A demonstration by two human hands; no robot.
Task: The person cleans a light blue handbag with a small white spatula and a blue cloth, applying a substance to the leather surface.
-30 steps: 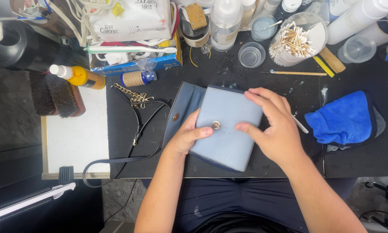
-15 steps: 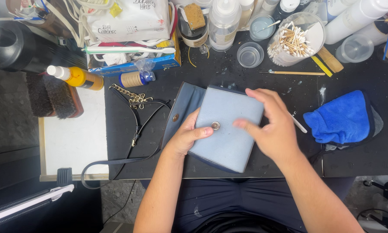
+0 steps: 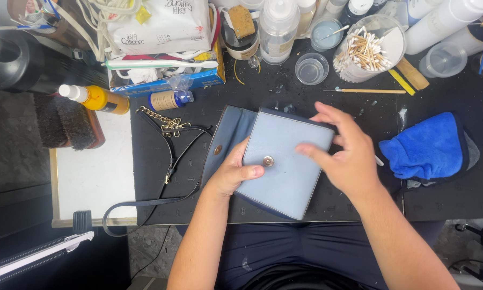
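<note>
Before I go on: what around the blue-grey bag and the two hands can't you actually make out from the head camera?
- Bag inside and underside: hidden by its own front panel.
- Right hand fingertips past the bag's right edge: hidden by the hand itself.
- Left hand fingers: tucked under the bag; only the thumb shows beside the snap.
- Strap bag end: hidden behind the flap.

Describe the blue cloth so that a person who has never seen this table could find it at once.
Start at the black work mat and the pale blue bag that both hands rest on. Go past the right hand to the mat's right side: the blue cloth lies there, crumpled. It is the only soft, bright blue thing, unlike the clear cups and bottles behind it.
</note>
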